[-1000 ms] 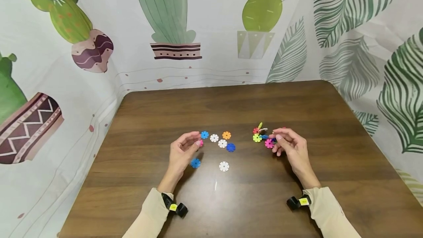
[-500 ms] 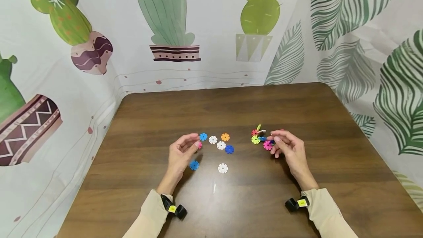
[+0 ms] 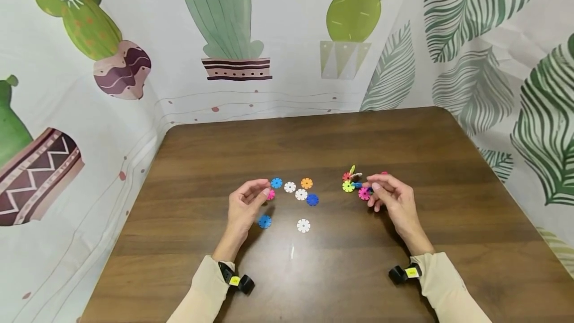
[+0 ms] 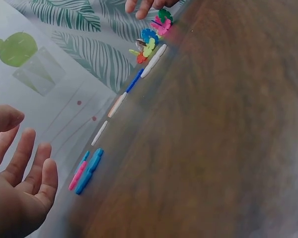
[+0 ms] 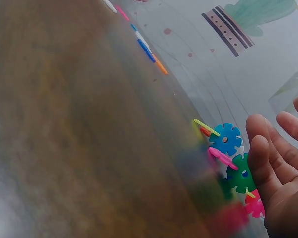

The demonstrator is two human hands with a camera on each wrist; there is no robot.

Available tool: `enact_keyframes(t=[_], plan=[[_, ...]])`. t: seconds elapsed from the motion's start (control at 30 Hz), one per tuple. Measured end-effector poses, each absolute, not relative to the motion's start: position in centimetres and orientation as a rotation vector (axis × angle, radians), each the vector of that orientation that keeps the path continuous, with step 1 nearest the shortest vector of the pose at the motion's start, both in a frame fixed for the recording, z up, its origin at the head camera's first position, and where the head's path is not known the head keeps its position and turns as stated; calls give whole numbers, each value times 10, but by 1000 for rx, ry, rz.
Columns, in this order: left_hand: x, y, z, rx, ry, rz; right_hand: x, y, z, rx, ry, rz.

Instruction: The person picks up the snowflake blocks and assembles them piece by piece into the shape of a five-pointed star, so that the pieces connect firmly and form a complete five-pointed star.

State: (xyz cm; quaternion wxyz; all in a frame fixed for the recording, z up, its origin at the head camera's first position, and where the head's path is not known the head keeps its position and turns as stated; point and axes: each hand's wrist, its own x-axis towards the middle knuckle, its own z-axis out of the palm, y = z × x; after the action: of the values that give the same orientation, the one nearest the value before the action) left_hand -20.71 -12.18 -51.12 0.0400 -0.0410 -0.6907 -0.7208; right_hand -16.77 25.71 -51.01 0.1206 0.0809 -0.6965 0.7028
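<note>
In the head view my left hand [image 3: 244, 206] hovers with loosely bent fingers beside a pink slotted building disc [image 3: 271, 194], which it partly hides. The left wrist view shows nothing between those fingers. A blue disc [image 3: 265, 222] lies just below the hand, another blue disc [image 3: 276, 183] beyond its fingertips. On the right, a joined cluster of coloured discs [image 3: 348, 186] stands on the table. My right hand [image 3: 396, 201] is right beside it, covering part of it. Seen from the right wrist, its relaxed fingers hold nothing near the cluster's green disc [image 5: 237, 179]; whether they touch it I cannot tell.
Between the hands lie an orange disc [image 3: 307, 183], a dark blue disc [image 3: 312, 200] and white discs, one white disc [image 3: 303, 226] nearer the front. The brown table [image 3: 287, 148] meets a cactus-printed wall covering [image 3: 296, 64] behind and at the sides.
</note>
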Motion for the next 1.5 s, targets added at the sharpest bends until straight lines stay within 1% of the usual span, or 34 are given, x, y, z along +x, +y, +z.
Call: enact_keyframes(t=[0.27,0.57,0.93,1.5], plan=[[-202,-122,-512,-104,-2123,-2209,-167,257,-508,214,-2081,2017],[-206,-121,-511,-114,-2112,-2177,-171,259,-504,211,-2113,1993],[-202,-126,-509,-106,-2144,-2170,-165,254,-513,234,-2133,1961],[-203,-124,-508,-112,-2129,-2170,-164,259,-508,210,-2115,1947]])
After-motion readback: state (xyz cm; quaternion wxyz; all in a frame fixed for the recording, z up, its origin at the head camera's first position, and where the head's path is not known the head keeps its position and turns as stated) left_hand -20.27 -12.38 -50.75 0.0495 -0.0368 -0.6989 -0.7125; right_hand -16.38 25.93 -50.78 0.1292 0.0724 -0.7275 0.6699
